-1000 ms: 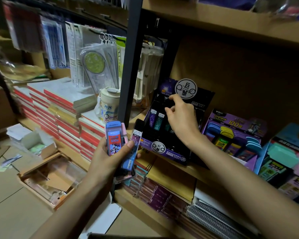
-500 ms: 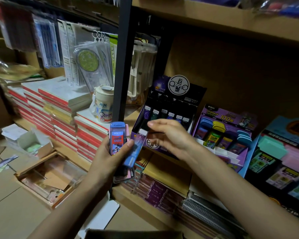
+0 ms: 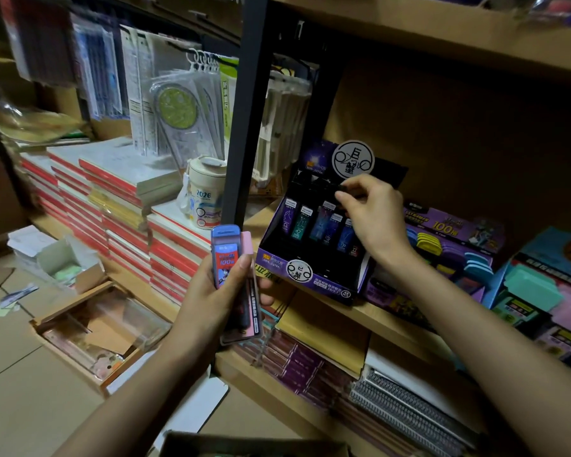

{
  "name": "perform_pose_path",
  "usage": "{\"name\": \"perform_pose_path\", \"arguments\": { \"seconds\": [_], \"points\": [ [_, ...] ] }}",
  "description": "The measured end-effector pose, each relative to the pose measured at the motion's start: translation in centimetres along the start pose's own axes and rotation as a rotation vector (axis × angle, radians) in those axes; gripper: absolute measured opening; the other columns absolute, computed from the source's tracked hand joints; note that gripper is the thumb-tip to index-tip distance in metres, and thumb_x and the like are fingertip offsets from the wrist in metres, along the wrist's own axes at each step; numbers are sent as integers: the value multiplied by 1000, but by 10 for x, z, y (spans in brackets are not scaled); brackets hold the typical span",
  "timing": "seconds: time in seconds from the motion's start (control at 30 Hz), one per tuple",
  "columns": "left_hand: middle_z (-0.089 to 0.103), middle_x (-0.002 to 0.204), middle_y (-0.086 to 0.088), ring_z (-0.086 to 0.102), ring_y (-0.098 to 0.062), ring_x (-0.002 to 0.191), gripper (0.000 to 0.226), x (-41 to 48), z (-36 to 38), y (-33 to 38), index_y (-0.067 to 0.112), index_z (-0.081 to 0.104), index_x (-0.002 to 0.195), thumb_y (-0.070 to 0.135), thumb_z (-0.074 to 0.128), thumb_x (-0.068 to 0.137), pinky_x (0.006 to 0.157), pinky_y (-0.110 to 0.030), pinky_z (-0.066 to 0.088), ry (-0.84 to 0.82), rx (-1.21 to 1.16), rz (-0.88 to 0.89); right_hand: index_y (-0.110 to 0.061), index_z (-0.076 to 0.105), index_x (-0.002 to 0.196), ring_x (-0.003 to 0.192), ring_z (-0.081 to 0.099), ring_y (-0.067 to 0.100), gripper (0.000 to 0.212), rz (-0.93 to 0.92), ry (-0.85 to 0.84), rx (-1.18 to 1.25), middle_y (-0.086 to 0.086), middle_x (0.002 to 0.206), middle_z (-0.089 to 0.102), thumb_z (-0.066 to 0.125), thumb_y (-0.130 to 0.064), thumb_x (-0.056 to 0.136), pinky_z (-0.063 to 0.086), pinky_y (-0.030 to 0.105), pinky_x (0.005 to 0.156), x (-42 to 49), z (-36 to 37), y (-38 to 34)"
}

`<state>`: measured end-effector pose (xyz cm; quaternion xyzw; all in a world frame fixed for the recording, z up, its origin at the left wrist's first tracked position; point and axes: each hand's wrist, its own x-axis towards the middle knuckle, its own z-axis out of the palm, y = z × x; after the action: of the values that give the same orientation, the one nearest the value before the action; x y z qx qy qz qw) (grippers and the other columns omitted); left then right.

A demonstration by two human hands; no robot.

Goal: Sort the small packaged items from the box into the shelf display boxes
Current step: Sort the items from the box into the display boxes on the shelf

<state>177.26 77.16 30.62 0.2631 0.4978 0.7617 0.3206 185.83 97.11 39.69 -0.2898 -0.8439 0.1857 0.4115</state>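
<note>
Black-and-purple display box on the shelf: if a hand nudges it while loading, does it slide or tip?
Display box is printed cardboard, so probably light and apt to slide. Its tall header card may make it tip backward. The right hand works at its rear row, so pushes land high.

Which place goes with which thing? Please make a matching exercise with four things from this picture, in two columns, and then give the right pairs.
Things:
1. blue packet
2. dark display box
3. white cup marked 2026
4. spiral notebooks

Places:
A. on the lower shelf, at the right
B. in the left hand
C. on the stack of red-edged books
D. under the right hand, on the middle shelf

Pairs: 1-B, 2-D, 3-C, 4-A
</note>
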Motion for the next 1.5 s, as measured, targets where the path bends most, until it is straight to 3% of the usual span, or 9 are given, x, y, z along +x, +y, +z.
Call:
{"name": "perform_pose_path", "arguments": {
  "seconds": [0.23,0.47,0.73,0.9,0.97,1.07,1.17,1.37,1.5],
  "points": [
    [73,80,-12,71,-22,65,32,2,-4,-2,17,53,104,43,49,84,52,-29,56,17,-26,-29,-9,70,100,81,58,10,16,39,9,-19,0,86,65,66,-16,86,45,20,75,5,11,5],
    [73,84,-13,72,-24,71,33,2,-2,-8,20,52,107,45,50,85,55,-29,55,-8,0,-48,-9,69,98,81,65,21,14,149,-28,24,7,87,67,67,-15,86,56,39,79,9,25,15],
    [72,83,-12,71,-23,69,32,0,0,-6,19,51,107,43,46,86,57,-31,57,-57,17,-38,-4,68,93,82,66,27,15,204,-90,-91,15,90,67,67,-17,85,56,39,80,18,29,12],
    [72,82,-12,70,-21,65,34,-5,2,-1,15,51,108,41,43,88,57,-33,59,-98,23,-44,-4,64,96,79,63,24,24,46,-107,-366,10,84,64,65,-27,88,51,30,67,2,7,-3],
    [72,81,-11,70,-21,64,36,-6,4,1,15,51,110,41,46,85,58,-33,59,-124,39,-61,-11,64,99,76,64,15,19,30,-158,-163,2,82,65,62,-27,89,52,24,63,-18,1,-14],
    [72,82,-11,70,-23,66,38,-10,9,1,20,52,113,41,51,82,59,-33,59,-178,106,-68,-22,65,87,76,65,8,6,186,-414,333,-2,80,67,63,-27,88,52,20,61,-52,-2,-34],
    [71,82,-11,69,-27,68,33,-14,18,-2,24,52,115,39,52,86,61,-35,58,-224,158,-78,-19,66,89,68,58,-9,3,220,-554,503,-8,79,65,65,-18,86,43,6,60,-75,-2,-40],
    [69,80,-10,68,-23,65,35,-17,46,-11,26,52,115,39,51,83,59,-32,58,-329,171,-85,-16,67,99,86,61,7,12,204,-385,351,-4,91,66,64,-15,87,48,22,78,-98,-23,-19],
    [71,91,-1,71,-28,74,36,-12,57,-19,29,52,112,49,48,83,59,-33,58,-360,211,-87,-19,61,91,71,58,5,13,267,-200,485,3,81,62,63,-7,86,48,16,64,-95,-58,2]
  ]
}}
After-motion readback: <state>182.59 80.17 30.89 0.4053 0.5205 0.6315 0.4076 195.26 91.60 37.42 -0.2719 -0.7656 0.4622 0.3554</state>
